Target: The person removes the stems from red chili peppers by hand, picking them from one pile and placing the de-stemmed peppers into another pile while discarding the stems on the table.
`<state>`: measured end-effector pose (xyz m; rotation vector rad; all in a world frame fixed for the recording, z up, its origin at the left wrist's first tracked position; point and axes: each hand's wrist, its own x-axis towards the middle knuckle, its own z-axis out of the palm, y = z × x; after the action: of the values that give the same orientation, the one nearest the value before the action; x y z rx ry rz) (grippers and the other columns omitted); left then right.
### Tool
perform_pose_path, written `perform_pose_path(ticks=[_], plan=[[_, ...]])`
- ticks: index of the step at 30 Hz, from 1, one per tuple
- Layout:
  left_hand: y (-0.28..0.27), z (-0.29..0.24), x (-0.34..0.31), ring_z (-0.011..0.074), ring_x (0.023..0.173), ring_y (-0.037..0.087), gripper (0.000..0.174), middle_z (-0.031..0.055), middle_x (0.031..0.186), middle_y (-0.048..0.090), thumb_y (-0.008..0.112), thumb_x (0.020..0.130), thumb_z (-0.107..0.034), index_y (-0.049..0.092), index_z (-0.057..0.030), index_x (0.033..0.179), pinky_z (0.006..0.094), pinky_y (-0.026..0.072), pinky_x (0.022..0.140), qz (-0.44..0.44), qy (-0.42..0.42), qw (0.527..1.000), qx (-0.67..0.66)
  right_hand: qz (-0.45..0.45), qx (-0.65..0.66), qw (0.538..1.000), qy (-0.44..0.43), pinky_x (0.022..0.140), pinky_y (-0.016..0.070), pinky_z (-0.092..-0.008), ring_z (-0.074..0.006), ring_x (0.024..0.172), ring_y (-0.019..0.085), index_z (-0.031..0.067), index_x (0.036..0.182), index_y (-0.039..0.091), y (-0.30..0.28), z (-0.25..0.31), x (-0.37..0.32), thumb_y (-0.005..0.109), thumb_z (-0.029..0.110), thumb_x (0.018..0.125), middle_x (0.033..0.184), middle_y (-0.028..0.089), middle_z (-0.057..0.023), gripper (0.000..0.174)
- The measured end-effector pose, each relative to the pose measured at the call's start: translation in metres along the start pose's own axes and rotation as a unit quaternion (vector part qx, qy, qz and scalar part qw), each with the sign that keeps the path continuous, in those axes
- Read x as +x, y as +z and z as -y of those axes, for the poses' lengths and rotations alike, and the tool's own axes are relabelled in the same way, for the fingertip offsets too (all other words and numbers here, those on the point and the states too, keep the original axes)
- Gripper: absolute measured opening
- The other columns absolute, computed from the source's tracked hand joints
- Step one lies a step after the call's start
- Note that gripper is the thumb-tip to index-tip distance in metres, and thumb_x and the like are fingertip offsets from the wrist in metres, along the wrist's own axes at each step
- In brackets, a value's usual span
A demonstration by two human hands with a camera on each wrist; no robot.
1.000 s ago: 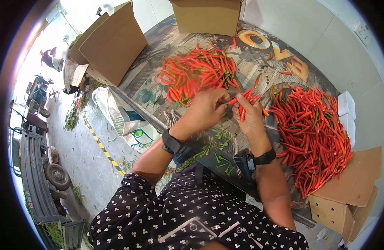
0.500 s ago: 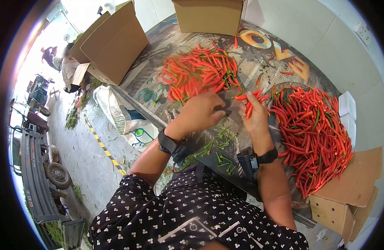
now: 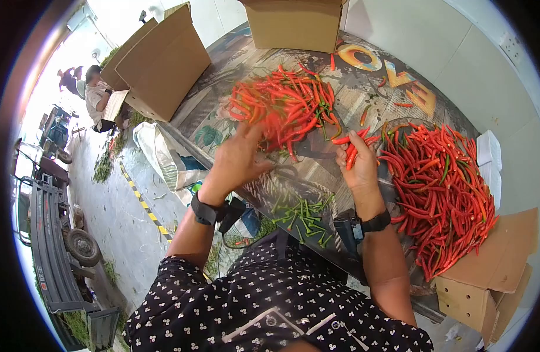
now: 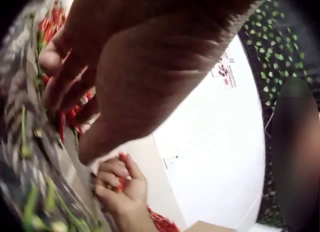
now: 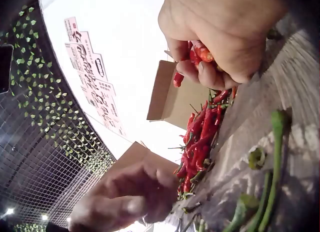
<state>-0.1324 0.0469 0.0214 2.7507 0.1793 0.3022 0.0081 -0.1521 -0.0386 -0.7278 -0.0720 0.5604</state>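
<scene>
My left hand (image 3: 237, 161) is at the near left edge of a pile of red chilies (image 3: 293, 102), thumb and fingers spread and slightly bent, nothing gripped. In the left wrist view its fingers (image 4: 65, 92) overlap that pile. Several red chilies (image 3: 351, 157) are gripped in my right hand (image 3: 365, 173), which stays over the table between the two piles. Their red ends poke out between thumb and fingers in the right wrist view (image 5: 200, 54). Cut green stems (image 3: 305, 218) lie in a small heap at the table's near edge, between my forearms.
A larger heap of red chilies (image 3: 440, 193) fills the table's right side, beside white trays (image 3: 488, 155). Cardboard boxes stand at the back (image 3: 296, 26), the left (image 3: 164, 64) and the near right (image 3: 466, 293). Loose chilies (image 3: 364, 114) dot the table (image 3: 346, 82). A person (image 3: 97, 97) sits beyond.
One second ago both hands met at the held chilies. My left hand has since drawn away leftward to the pile, uncovering more of the stems. The right hand still grips its chilies, shifted slightly right.
</scene>
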Motion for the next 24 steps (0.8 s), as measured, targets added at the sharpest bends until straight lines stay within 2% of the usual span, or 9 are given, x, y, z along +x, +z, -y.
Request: perform_pose_path(ticks=[2,5,9,11,16,18,21,23,24], plan=[[0.002,0.012,0.007,0.0376,0.088,0.057,0.076,0.0183,0.114,0.05,0.075,0.061,-0.02,0.039,-0.0097,0.128,0.0438,0.0466,0.076,-0.028,-0.048,0.997,0.056,0.005,0.004,1.0,-0.005,0.039,0.0312,-0.0242,-0.0124,0.046,0.046,0.0044,0.078,0.053,-0.001,-0.001,0.001,0.056,0.017,0.086,0.068,0.058,-0.0096,0.015],[0.006,0.023,0.023,0.0387,0.09,0.056,0.082,0.0219,0.114,0.047,0.075,0.061,-0.021,0.035,-0.0111,0.132,0.0436,0.0466,0.077,0.005,-0.027,0.999,0.037,0.009,0.004,1.0,-0.009,0.039,0.0311,-0.0243,-0.0123,0.046,0.046,0.0044,0.079,0.054,-0.003,0.0,0.002,0.056,0.017,0.086,0.067,0.057,-0.0089,0.015],[0.017,0.021,0.047,0.039,0.089,0.055,0.08,0.023,0.108,0.047,0.074,0.062,-0.02,0.036,-0.0105,0.131,0.0434,0.0462,0.077,0.011,0.021,0.999,0.022,0.006,0.005,1.0,-0.005,0.04,0.0311,-0.0243,-0.0123,0.046,0.046,0.0047,0.08,0.053,-0.006,-0.002,0.003,0.055,0.017,0.087,0.067,0.057,-0.0086,0.014],[0.029,0.022,0.059,0.0377,0.089,0.054,0.079,0.022,0.103,0.048,0.075,0.062,-0.02,0.038,-0.0114,0.131,0.0424,0.0455,0.077,-0.036,0.086,0.996,0.005,0.004,0.009,1.0,-0.002,0.04,0.0312,-0.0243,-0.0123,0.047,0.046,0.0047,0.081,0.053,-0.006,-0.002,0.004,0.055,0.017,0.087,0.067,0.057,-0.0084,0.014],[0.047,0.014,0.088,0.0361,0.09,0.054,0.075,0.0213,0.098,0.049,0.075,0.064,-0.019,0.04,-0.0128,0.13,0.0409,0.0447,0.078,-0.018,0.056,0.998,-0.028,-0.001,0.009,1.0,-0.003,0.04,0.0315,-0.0242,-0.0123,0.048,0.047,0.0049,0.082,0.053,-0.005,-0.001,0.004,0.055,0.017,0.087,0.066,0.055,-0.0065,0.013],[0.048,0.017,0.096,0.0357,0.091,0.054,0.074,0.0213,0.098,0.05,0.074,0.065,-0.019,0.04,-0.0133,0.13,0.0403,0.0448,0.078,-0.013,0.054,0.998,-0.039,-0.003,0.006,1.0,0.0,0.043,0.0327,-0.0245,-0.0129,0.051,0.047,0.0056,0.078,0.055,-0.005,0.0,0.003,0.055,0.018,0.088,0.065,0.053,-0.0042,0.016],[0.043,0.027,0.105,0.0338,0.089,0.055,0.069,0.0205,0.101,0.052,0.074,0.065,-0.018,0.044,-0.0114,0.127,0.039,0.0455,0.075,-0.019,0.12,0.991,-0.049,0.012,0.018,1.0,0.003,0.043,0.0324,-0.0244,-0.0132,0.051,0.047,0.005,0.077,0.055,-0.007,0.0,0.004,0.055,0.018,0.087,0.066,0.054,-0.0049,0.017],[0.033,0.047,0.106,0.031,0.085,0.057,0.058,0.0176,0.1,0.057,0.072,0.066,-0.019,0.051,-0.0082,0.119,0.0375,0.0461,0.071,-0.067,0.17,0.97,-0.162,0.009,0.017,1.0,0.005,0.043,0.0324,-0.0244,-0.0132,0.051,0.047,0.005,0.077,0.055,-0.009,0.0,0.005,0.055,0.018,0.087,0.065,0.054,-0.005,0.017],[0.021,0.048,0.1,0.031,0.085,0.057,0.058,0.0176,0.1,0.057,0.072,0.066,-0.019,0.051,-0.0082,0.119,0.0375,0.0461,0.071,-0.066,0.17,0.97,-0.161,0.006,0.017,1.0,0.007,0.042,0.0323,-0.0245,-0.0133,0.051,0.047,0.005,0.077,0.055,-0.009,-0.001,0.005,0.055,0.018,0.087,0.065,0.053,-0.0051,0.017]])
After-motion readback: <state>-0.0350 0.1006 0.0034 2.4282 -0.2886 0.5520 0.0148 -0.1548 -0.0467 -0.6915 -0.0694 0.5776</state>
